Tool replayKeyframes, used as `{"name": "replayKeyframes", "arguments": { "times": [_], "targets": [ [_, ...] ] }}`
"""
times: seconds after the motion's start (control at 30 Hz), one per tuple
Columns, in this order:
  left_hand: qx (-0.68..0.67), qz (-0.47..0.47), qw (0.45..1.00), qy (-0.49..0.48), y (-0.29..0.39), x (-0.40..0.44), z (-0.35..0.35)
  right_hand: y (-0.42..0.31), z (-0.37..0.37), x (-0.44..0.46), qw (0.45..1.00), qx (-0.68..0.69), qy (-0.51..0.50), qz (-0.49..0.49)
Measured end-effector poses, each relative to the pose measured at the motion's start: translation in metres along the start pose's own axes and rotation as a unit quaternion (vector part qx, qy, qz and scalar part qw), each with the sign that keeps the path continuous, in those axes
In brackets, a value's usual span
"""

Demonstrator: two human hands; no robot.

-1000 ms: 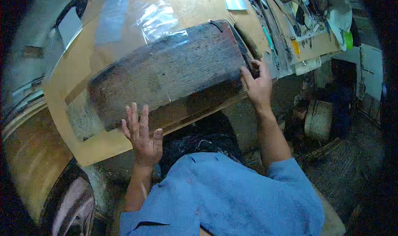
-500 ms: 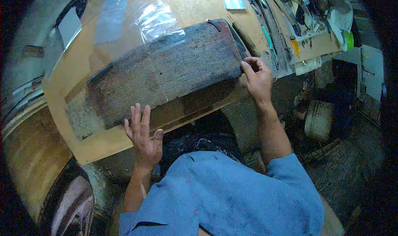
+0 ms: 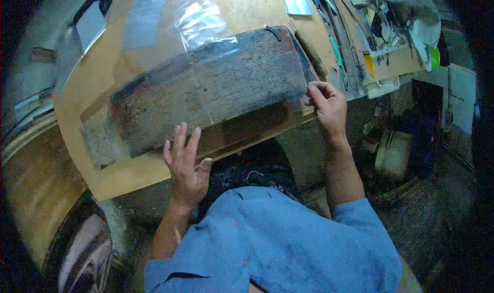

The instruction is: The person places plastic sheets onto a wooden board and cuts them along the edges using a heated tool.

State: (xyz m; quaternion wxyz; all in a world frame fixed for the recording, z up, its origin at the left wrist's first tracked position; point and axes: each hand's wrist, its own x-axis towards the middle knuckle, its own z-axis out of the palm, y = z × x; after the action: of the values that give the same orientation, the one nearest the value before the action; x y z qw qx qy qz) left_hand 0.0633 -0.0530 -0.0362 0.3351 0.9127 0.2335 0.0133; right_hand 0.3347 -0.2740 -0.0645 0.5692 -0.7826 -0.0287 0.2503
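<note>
A long dark board (image 3: 206,84), worn and stained, lies slantwise on the tan tabletop (image 3: 110,187). Along its near edge my left hand (image 3: 188,161) is spread, fingertips at or just over the edge. At the board's near right corner, the thumb and fingers of my right hand (image 3: 332,105) are pinched together. A thin, see-through edge seems to show by those fingertips, but what they hold is too unclear to name. Short bright streaks glint on the board's surface. A small dark curved strip (image 3: 272,33) lies at its far right corner.
Clear plastic film (image 3: 200,22) lies on the table beyond the board. A dark stick (image 3: 311,53) rests right of it, near a green slim tool (image 3: 336,51). Cluttered tools and bags fill the far right. A pale bucket-like container (image 3: 393,154) stands below, right.
My right hand has shifted slightly right and toward me, off the board's corner, still pinched. My left hand has slid a little to the right along the near edge. The view has tilted slightly.
</note>
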Motion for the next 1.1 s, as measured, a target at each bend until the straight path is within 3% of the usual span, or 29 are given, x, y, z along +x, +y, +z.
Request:
{"name": "replayKeyframes", "arguments": {
  "times": [0.13, 0.2, 0.33, 0.43, 0.5, 0.57, 0.63, 0.7, 0.77, 0.8, 0.97, 1.1],
  "targets": [
    [0.003, 0.01, 1.0, -0.002, -0.001, -0.001, 0.003, -0.005, 0.002, -0.005, 0.998, -0.065, 0.018, 0.01],
    [0.0, 0.007, 1.0, -0.011, 0.0, -0.002, 0.004, -0.008, 0.003, -0.007, 0.976, -0.185, 0.079, -0.088],
    [0.006, 0.017, 1.0, -0.008, 0.003, 0.0, 0.002, -0.015, 0.002, -0.013, 0.976, -0.174, 0.094, -0.09],
    [-0.015, 0.012, 1.0, 0.007, 0.007, 0.0, 0.001, -0.026, 0.005, -0.022, 0.986, -0.092, 0.106, -0.087],
    [-0.087, 0.002, 0.996, -0.016, 0.011, 0.0, -0.002, -0.041, 0.011, -0.034, 0.987, -0.061, 0.112, -0.095],
    [-0.134, 0.004, 0.991, -0.002, 0.016, -0.001, 0.003, -0.043, 0.016, -0.05, 0.989, -0.058, 0.07, -0.114],
    [-0.299, -0.031, 0.951, -0.072, 0.019, -0.003, 0.009, -0.045, 0.03, -0.07, 0.994, -0.058, -0.046, -0.077],
    [-0.348, -0.045, 0.933, -0.086, 0.021, -0.006, 0.017, -0.045, 0.049, -0.09, 0.989, -0.028, -0.145, -0.009],
    [-0.555, -0.167, 0.805, -0.125, 0.025, -0.014, 0.027, -0.034, 0.066, -0.106, 0.974, 0.015, -0.22, 0.054],
    [-0.585, -0.207, 0.776, -0.114, 0.028, -0.016, 0.03, -0.029, 0.075, -0.113, 0.969, 0.018, -0.234, 0.078],
    [-0.539, -0.271, 0.794, -0.068, 0.02, -0.024, 0.037, -0.006, 0.098, -0.128, 0.944, 0.051, -0.274, 0.177],
    [-0.521, -0.29, 0.802, -0.039, 0.011, -0.021, 0.037, -0.001, 0.105, -0.123, 0.945, 0.016, -0.28, 0.168]
  ]
}}
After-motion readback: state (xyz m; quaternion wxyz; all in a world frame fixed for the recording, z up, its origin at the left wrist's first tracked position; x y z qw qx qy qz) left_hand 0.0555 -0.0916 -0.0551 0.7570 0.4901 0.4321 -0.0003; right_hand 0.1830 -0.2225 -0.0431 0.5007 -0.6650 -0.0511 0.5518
